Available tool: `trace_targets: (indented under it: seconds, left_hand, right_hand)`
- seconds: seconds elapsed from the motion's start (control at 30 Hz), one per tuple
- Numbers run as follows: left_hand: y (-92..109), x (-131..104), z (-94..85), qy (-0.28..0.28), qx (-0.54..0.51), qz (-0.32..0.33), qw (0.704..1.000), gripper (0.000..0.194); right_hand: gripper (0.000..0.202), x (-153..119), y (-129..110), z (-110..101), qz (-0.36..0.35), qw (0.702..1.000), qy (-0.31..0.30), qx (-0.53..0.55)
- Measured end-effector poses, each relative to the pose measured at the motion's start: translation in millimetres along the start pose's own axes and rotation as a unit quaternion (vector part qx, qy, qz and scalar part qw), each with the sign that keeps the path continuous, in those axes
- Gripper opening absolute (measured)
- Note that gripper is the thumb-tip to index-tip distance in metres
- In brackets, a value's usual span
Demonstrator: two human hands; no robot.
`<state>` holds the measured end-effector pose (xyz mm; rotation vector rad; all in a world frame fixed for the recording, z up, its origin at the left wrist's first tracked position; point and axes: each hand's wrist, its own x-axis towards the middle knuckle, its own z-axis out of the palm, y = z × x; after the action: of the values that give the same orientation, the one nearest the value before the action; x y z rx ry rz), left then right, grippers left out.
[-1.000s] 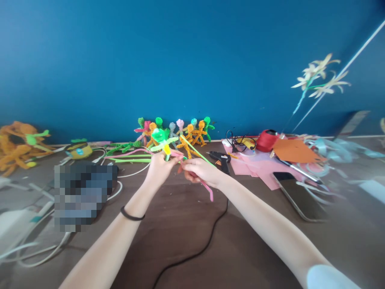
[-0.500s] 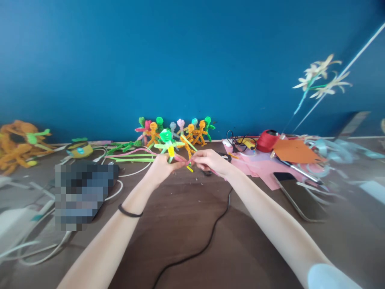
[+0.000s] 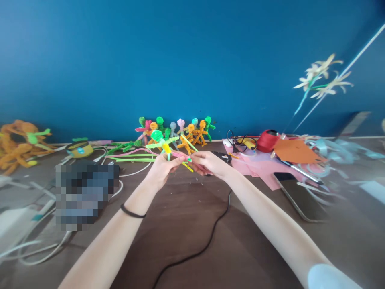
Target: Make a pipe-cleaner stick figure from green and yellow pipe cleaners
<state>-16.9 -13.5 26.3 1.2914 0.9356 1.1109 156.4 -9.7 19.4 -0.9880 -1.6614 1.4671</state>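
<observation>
A pipe-cleaner figure (image 3: 164,141) with a green head, pale green arms and a yellow middle tilts to the left above my left hand (image 3: 164,167), whose fingers are closed on it. My right hand (image 3: 207,162) is pinched at the pink part (image 3: 180,154) of the figure, close to the left fingertips. A small green tip shows between the two hands. Just below them a short yellow strip is partly visible. The right fingertips partly hide the pink part.
Several small pipe-cleaner figures (image 3: 202,130) stand along the blue wall. Green and pink stems (image 3: 129,159) lie to the left, near a blurred dark object (image 3: 87,192). On the right are pink sheets (image 3: 267,170), a red spool (image 3: 267,140) and a phone (image 3: 300,197). A black cable (image 3: 215,228) crosses the table.
The figure has tilted and shifted left. My left hand has turned slightly, and a green tip now shows between my hands. My right hand remains nearly in place, with its fingers bent differently.
</observation>
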Motion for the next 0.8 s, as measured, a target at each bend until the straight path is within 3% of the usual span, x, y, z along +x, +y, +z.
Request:
trace_targets:
  seconds: [0.23,0.4,0.67,0.8]
  left_hand:
    - [-5,0,0.8,0.067,0.044,0.024,0.997,0.019]
    - [-4,1,-3.3,0.12,0.173,0.092,0.973,0.014]
    - [-2,6,-14.8,0.038,0.353,0.104,0.929,0.014]
    - [-1,6,-17.8,-0.021,0.39,0.098,0.915,0.014]
  right_hand:
    - [0.032,0,4,22,-0.002,0.996,0.028,-0.084]
    - [0.03,-5,-3,25,-0.035,0.978,0.028,-0.206]
    - [0.024,-6,-3,15,-0.037,0.964,0.025,-0.263]
    - [0.025,-5,-5,6,-0.034,0.963,0.032,-0.264]
